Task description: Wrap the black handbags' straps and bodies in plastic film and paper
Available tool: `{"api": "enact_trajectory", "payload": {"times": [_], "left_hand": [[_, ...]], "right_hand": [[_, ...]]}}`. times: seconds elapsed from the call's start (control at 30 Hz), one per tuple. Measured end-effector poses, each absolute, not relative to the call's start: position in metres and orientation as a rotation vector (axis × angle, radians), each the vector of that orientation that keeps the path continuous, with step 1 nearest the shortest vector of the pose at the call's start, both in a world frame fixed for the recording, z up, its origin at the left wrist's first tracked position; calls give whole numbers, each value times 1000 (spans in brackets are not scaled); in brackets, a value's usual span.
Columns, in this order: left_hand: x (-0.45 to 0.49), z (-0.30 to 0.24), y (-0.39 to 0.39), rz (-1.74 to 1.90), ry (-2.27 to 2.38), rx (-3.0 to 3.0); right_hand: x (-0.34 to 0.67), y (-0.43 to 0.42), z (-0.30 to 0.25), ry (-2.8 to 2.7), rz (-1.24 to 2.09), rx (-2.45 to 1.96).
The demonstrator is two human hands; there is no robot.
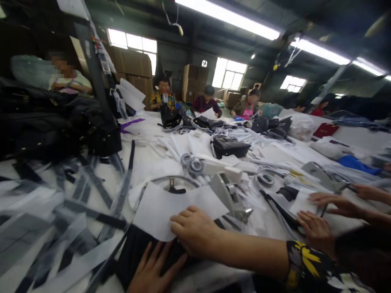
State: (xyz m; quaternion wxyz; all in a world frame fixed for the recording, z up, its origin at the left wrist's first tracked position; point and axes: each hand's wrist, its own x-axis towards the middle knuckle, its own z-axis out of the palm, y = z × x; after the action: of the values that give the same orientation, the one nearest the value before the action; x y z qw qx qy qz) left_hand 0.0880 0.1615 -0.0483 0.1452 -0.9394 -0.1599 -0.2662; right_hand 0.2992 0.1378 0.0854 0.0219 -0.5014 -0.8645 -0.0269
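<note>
A black bag lies on the table in front of me, with a metal clasp on a black tab at its top. Across its upper part rests a white paper sheet, curved along its lower edge. My left hand lies flat on the black fabric, fingers spread. Curled over the paper's lower right part is my right hand, its fingers closed at the sheet; the fingertips are partly hidden. A flowered black sleeve covers that forearm.
A grey tape dispenser stands just beyond the bag. Plastic-wrapped black straps cover the left side, near piled black bags. A co-worker's hands handle another piece at right. Tape rolls and a dark bag lie farther back.
</note>
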Motion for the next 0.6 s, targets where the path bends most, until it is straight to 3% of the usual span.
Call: {"api": "enact_trajectory", "payload": {"times": [0.23,0.6], "left_hand": [[88,-26,142,-653,-735,-3036],[87,-32,134,-435,-909,-3160]], "right_hand": [[307,118,59,-2615,217,-1577],[292,83,33,-2485,497,-1664]]}}
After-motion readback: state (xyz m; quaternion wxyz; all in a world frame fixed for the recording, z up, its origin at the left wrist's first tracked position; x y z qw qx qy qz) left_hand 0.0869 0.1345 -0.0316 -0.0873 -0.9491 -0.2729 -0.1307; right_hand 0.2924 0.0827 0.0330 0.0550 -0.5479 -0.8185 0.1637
